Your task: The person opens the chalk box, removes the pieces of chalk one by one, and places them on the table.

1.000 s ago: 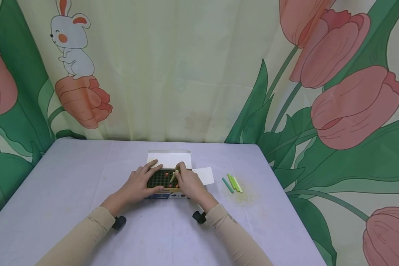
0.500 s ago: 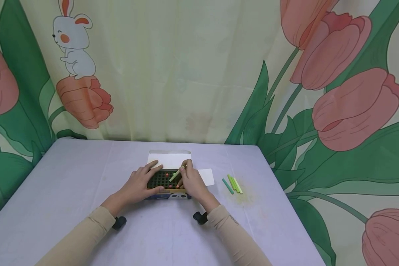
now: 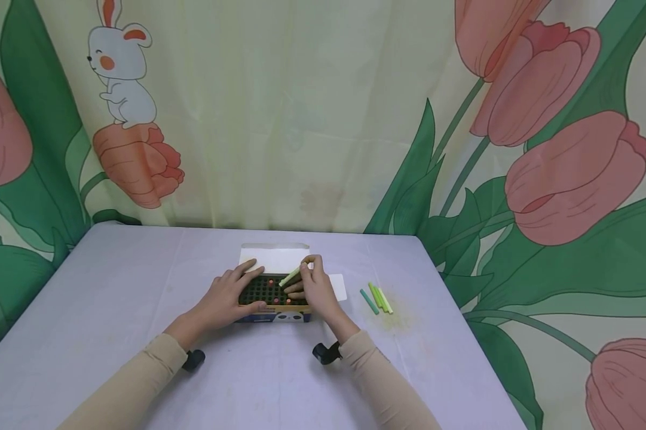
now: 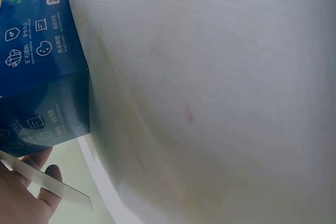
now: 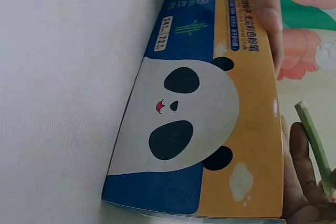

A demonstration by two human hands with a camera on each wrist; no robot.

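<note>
A chalk box (image 5: 252, 129) with a panda on its front stands on the table, its top raised. Its dark holed insert (image 3: 255, 289) has a few reddish and orange chalk ends showing. My left hand (image 3: 226, 297) holds the box's left end, fingers spread toward the back and thumb over the front rim (image 5: 268, 17). Fingers and a pale flap (image 4: 44, 179) show past the box's end in the left wrist view. Over the right part of the insert, my right hand (image 3: 318, 292) pinches a light green chalk stick (image 5: 313, 140), tilted, its lower end near the holes.
Several green and yellow-green chalk sticks (image 3: 377, 297) lie on the white cloth-covered table (image 3: 193, 251), right of the box, by a yellowish smudge. A white side flap (image 3: 337, 286) sticks out at the box's right. Behind the table hangs a curtain (image 3: 279, 119) printed with tulips.
My right hand has lifted and shifted right with the chalk stick, which now tilts flatter above the insert. My left hand stays on the box.
</note>
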